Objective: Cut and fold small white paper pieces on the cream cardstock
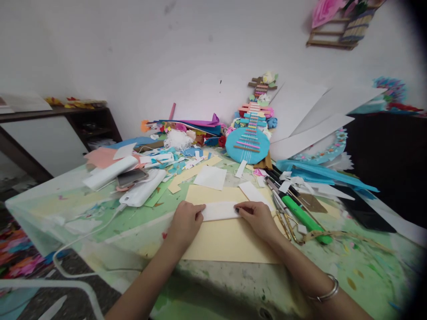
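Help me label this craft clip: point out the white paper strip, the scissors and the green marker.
white paper strip (220,211), head view, middle of the strip between the two hands
scissors (279,205), head view, on the blades
green marker (302,214), head view, middle of its barrel

The white strip (220,211) under both hands is matt paper, lying on smooth cream card (230,242). Near right, the scissors (283,213) gleam metallic beside a glossy green plastic marker (305,218). The paint-stained table (66,209) looks worn.
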Available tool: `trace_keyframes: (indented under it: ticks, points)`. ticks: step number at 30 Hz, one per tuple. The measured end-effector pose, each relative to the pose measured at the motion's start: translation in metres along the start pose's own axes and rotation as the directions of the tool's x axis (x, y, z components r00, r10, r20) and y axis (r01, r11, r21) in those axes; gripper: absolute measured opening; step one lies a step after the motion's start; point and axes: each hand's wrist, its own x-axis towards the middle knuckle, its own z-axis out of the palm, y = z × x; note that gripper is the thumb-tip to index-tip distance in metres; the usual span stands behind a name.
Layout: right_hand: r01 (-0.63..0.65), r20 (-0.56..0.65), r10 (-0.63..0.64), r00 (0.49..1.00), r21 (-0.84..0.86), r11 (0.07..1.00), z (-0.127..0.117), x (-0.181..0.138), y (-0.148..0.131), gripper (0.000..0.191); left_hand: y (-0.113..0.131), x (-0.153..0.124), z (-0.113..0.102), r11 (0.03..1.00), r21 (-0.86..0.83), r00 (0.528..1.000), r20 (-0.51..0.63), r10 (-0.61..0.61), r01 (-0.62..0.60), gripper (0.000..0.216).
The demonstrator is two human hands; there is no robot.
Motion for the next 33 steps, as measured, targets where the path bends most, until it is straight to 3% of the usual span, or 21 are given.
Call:
trace_keyframes:
  ticks: [3,6,9,12,16,21,26,33]
  points:
    - [0.009,0.004,-0.008,1.000,-0.005,1.000,0.000,0.000,0.000,0.024,0.001,-0.002,0.001,0.989,0.097,0.991,-0.058,0.121,-0.115,0.030]
    - [0.013,-0.004,-0.013,1.000,-0.003,1.000,-0.001,-0.001,-0.003,0.023,0.003,-0.002,-0.003,0.931,0.115,0.928,-0.102,0.357,-0.346,0.038]
    - [0.002,-0.007,-0.002,1.000,0.012,1.000,-0.003,-0.005,-0.007,0.022,0.007,0.001,-0.013,0.798,0.063,0.801,0.063,0.596,-0.599,0.041]
    - [-0.013,0.007,0.013,1.000,0.028,1.000,-0.005,-0.009,-0.007,0.020,0.011,0.006,-0.019,0.734,0.085,0.733,0.210,0.647,-0.673,0.037]
    - [-0.036,0.016,0.036,0.999,0.035,0.999,-0.005,-0.014,-0.007,0.021,0.016,0.007,-0.015,0.699,0.236,0.738,0.248,0.628,-0.675,0.036]
    - [-0.104,0.024,0.102,0.994,0.082,0.991,-0.005,-0.015,-0.009,0.020,0.022,-0.002,-0.002,0.687,0.380,0.781,0.216,0.586,-0.620,0.037]
    - [-0.124,0.041,0.120,0.992,0.120,0.985,-0.006,-0.016,-0.008,0.018,0.025,-0.011,0.007,0.741,0.378,0.823,0.118,0.555,-0.554,0.053]
    - [-0.121,0.034,0.118,0.992,0.121,0.985,-0.008,-0.015,-0.013,0.017,0.024,-0.010,0.011,0.777,0.280,0.816,0.044,0.576,-0.564,0.059]
